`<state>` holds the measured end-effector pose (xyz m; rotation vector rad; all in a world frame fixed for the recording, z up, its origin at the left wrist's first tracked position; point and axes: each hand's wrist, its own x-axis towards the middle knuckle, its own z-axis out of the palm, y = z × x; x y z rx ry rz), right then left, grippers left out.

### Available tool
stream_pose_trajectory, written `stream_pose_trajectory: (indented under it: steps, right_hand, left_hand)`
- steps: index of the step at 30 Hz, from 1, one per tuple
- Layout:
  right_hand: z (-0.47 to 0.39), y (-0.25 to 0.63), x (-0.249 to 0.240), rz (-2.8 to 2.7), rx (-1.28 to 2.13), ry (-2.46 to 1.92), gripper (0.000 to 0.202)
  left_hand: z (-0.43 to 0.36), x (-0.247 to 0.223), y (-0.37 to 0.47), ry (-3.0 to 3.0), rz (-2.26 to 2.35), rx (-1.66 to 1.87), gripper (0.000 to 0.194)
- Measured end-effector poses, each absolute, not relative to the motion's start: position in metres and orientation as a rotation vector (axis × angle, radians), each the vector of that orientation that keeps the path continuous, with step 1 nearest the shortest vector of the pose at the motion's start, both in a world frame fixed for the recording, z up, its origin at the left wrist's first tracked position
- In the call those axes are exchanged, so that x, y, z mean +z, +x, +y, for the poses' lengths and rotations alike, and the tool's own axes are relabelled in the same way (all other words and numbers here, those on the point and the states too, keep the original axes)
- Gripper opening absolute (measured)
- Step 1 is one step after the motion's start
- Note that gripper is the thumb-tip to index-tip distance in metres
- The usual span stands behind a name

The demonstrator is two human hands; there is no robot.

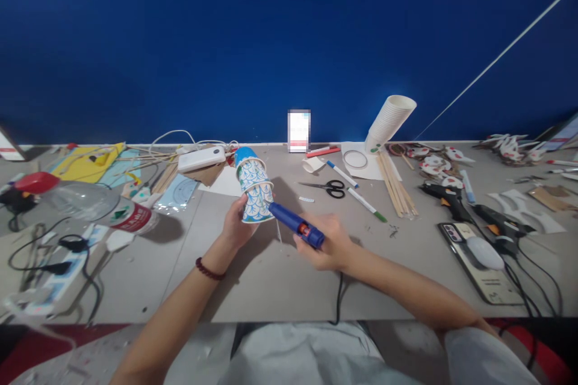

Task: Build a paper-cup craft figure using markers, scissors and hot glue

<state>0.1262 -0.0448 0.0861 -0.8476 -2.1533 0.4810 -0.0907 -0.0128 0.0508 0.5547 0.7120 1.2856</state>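
Note:
My left hand, a dark bead bracelet at its wrist, is wrapped round the lower end of a tilted stack of paper cups. The cups carry blue scale-like drawings, and the top one is solid blue. My right hand grips a dark blue glue gun with a red part in its side. Its tip points left and meets or nearly meets the lowest cup near the rim. A thin white strand or stick shows just below the tip. The fingers behind the cups are hidden.
Scissors, markers, wooden sticks and a tall stack of white cups lie or stand to the right. Further right are a phone and black glue guns. A bottle and power strip are at left.

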Motion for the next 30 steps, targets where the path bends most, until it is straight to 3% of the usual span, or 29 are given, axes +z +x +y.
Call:
stream_pose_trajectory:
  steps: [30]
  right_hand:
    - [-0.0489,0.1227,0.0835,-2.158,0.579,-0.926,0.008]
  left_hand:
    - [-0.0097,0.0492,-0.0932,0.52,0.771,1.335,0.049]
